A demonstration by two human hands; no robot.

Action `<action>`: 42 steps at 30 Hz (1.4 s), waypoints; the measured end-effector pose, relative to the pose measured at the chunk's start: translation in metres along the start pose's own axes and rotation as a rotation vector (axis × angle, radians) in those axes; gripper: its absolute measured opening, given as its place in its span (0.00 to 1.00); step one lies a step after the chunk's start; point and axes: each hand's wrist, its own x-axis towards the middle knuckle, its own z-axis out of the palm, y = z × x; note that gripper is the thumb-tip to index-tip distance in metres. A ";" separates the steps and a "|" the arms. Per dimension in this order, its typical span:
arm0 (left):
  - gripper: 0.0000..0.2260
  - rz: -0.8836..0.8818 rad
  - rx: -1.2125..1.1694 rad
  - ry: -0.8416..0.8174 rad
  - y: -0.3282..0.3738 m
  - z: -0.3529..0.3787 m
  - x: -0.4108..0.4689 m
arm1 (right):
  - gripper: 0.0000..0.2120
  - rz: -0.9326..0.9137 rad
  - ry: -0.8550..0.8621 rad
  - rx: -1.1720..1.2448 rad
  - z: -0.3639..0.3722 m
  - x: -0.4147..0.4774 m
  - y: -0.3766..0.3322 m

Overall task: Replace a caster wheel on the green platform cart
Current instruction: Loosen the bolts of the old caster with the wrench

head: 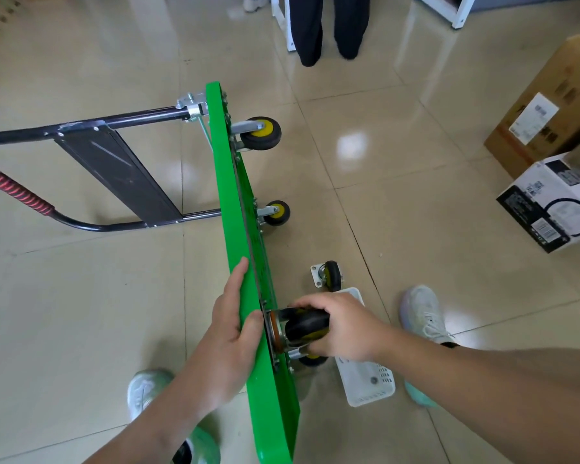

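The green platform cart [230,202] stands on its side edge on the floor, its black handle [31,202] folded out to the left. Two mounted casters [261,132] [277,213] stick out on the right at the far end. My left hand [230,329] lies on the deck's upper edge, fingers straight along the top face and thumb on the underside. My right hand [337,324] grips a black caster wheel [303,326] whose plate sits against the cart's underside near me. Another wheel [313,358] shows just below it. A loose caster [329,275] lies on the floor.
A white plastic basket [365,380] lies on the tiles beside my right foot. Cardboard boxes [549,105] [549,209] sit at the right. Another person's legs [329,28] stand by a white frame at the far side. My shoes flank the cart.
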 end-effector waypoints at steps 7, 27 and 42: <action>0.30 0.006 -0.001 0.024 0.000 0.001 -0.001 | 0.30 0.027 0.013 0.024 0.003 -0.001 0.001; 0.29 -0.004 -0.002 0.017 0.002 -0.001 -0.003 | 0.26 0.057 -0.020 0.027 0.002 0.000 -0.002; 0.31 -0.031 0.000 -0.011 0.002 0.000 -0.001 | 0.24 0.064 0.012 0.031 -0.011 -0.007 -0.003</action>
